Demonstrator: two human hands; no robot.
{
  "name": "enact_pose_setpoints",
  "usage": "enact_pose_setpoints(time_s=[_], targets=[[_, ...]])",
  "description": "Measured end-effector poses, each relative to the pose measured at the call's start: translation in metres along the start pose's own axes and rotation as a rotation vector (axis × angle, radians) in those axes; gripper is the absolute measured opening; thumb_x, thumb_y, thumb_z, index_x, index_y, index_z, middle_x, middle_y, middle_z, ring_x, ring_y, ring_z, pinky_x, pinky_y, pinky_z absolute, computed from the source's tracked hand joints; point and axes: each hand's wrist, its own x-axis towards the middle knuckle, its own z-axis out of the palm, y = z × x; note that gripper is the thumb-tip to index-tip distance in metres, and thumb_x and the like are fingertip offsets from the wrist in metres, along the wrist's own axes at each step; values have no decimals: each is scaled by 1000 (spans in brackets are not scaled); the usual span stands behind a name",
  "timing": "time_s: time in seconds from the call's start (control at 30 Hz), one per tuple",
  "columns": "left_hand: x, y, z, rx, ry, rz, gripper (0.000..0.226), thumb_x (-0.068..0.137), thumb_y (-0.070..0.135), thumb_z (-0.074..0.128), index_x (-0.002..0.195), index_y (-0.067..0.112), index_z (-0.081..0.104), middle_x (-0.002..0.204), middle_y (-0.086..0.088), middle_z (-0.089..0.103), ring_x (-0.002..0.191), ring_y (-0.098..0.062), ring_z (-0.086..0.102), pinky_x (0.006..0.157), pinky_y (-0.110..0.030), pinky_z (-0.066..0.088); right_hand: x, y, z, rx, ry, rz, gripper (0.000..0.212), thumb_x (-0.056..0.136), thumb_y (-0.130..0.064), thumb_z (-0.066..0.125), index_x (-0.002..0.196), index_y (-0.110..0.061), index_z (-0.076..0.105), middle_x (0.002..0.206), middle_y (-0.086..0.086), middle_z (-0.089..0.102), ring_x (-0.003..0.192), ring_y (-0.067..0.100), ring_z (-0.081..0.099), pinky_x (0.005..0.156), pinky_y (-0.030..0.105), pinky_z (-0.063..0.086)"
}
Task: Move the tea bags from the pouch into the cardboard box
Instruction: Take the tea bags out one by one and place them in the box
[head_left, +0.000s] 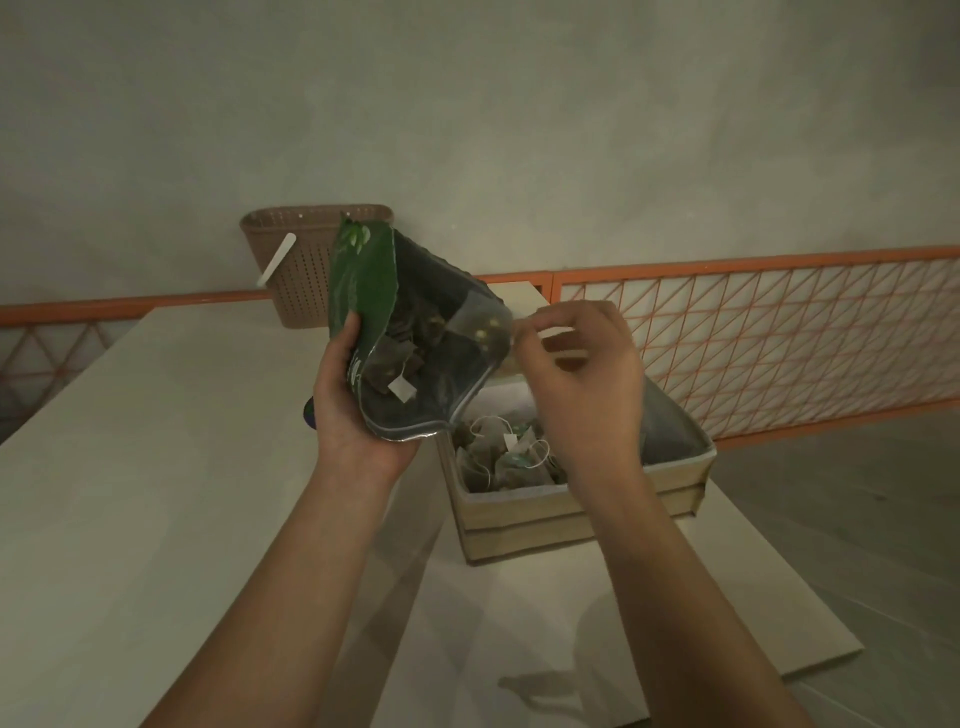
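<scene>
Meanwhile, the left hand (358, 410) is gripping the green pouch (415, 338), mouth open above the cardboard box (571, 512), while the right hand (576, 374) is pinching its rim; tilting steadily should spill remaining tea bags (402, 358) inside.

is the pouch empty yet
No. The pouch, held open by the left hand, still shows tea bags inside; others already lie in the box.
</scene>
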Motion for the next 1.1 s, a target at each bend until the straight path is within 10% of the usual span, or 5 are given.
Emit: enact_pose_setpoints(time_s=[0.2, 0.6, 0.73, 0.87, 1.1], targets=[[6, -4, -5, -15, -52, -44, 61, 97, 47, 55, 151, 21, 48, 153, -9, 49, 139, -35, 48, 110, -53, 44, 15, -6, -33, 211, 71, 155, 8, 93, -20, 64, 89, -12, 62, 85, 3, 71, 73, 24, 70, 64, 42, 60], [9, -8, -2, 19, -77, -60, 64, 94, 48, 58, 151, 21, 48, 153, -10, 50, 138, -36, 49, 114, -53, 39, 35, 40, -76, 133, 94, 258, 16, 95, -16, 61, 103, -2, 59, 95, 12, 70, 70, 26, 72, 61, 36, 61], [11, -12, 1, 12, -86, -74, 65, 94, 48, 59, 151, 21, 47, 154, -11, 48, 139, -36, 48, 115, -54, 38, 40, 58, -83, -96, 127, 162, 9, 92, -15, 65, 98, -9, 64, 91, 1, 68, 78, 17, 68, 63, 14, 53], [14, -14, 0, 8, -99, -87, 68, 92, 46, 64, 152, 22, 45, 157, -10, 44, 141, -35, 46, 114, -54, 39, 33, 74, -88, -386, -128, 172, 5, 92, -17, 65, 96, -17, 69, 88, -7, 65, 75, 1, 59, 58, 0, 41], [14, -15, -2, 19, -107, -95, 67, 92, 47, 63, 152, 23, 45, 158, -9, 43, 142, -36, 44, 115, -54, 38, 28, 72, -84, -637, -523, 228, 23, 99, -27, 53, 82, -20, 68, 64, -5, 58, 57, 13, 52, 53, 25, 36]])
